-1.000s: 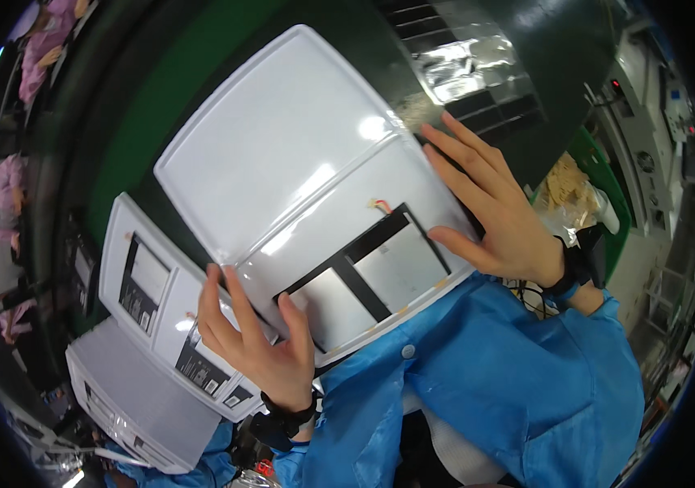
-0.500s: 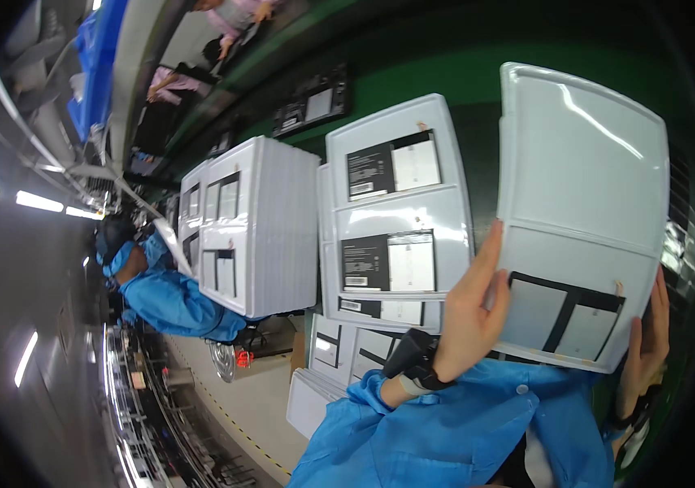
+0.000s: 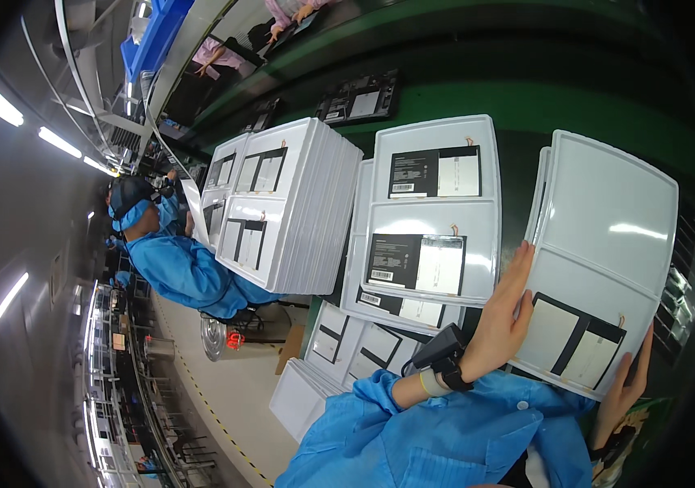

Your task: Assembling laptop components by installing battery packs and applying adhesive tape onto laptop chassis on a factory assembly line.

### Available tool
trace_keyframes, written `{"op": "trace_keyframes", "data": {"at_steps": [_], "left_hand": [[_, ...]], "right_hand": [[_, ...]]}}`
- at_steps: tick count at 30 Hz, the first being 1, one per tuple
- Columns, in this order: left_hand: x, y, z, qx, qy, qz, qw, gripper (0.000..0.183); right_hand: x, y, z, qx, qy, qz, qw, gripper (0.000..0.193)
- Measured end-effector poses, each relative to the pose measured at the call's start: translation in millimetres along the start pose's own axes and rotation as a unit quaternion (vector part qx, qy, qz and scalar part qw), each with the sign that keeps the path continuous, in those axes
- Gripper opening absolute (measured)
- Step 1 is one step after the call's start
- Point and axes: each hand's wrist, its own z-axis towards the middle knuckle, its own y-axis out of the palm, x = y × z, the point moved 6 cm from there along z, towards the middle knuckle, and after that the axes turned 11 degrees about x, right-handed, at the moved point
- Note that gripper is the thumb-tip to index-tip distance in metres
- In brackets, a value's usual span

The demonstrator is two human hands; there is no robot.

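Note:
A white two-compartment plastic tray [image 3: 608, 191] lies between my hands at the right. Its near compartment bears a flat grey-and-black battery pack [image 3: 579, 337] with a small orange connector tab; the far compartment is bare. My left hand [image 3: 503, 325] presses along the tray's left edge with its fingers stretched together. On the opposite side, my right hand [image 3: 628, 382] holds the near right edge, its palm partly hidden. Another white tray edge [image 3: 538, 195] shows beneath, offset to the left. Left of my left hand, a white tray [image 3: 437, 213] carries two black-and-white battery packs [image 3: 417, 264].
A tall stack of white trays [image 3: 315, 211] stands farther left, packs in its top one. Lower trays [image 3: 307, 398] sit near my left sleeve. Black device housings [image 3: 360, 98] lie along the green bench [image 3: 477, 85]. A co-worker in blue [image 3: 181, 260] is at the left.
The held tray has come down and slightly toward me, with more of the tray beneath showing at its left. Both hands stay at its sides. My view has shifted and tilted.

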Motion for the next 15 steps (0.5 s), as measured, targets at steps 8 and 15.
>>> {"op": "trace_keyframes", "data": {"at_steps": [8,15], "left_hand": [[-12,-2,-5,0.001,-0.02,-0.012,1.0,0.062],[23,-21,6,0.014,0.049,0.038,0.998,0.063]], "right_hand": [[-6,13,-6,-0.008,0.014,-0.004,1.0,0.053],[-28,15,-8,0.048,0.02,0.054,0.997,0.056]]}}
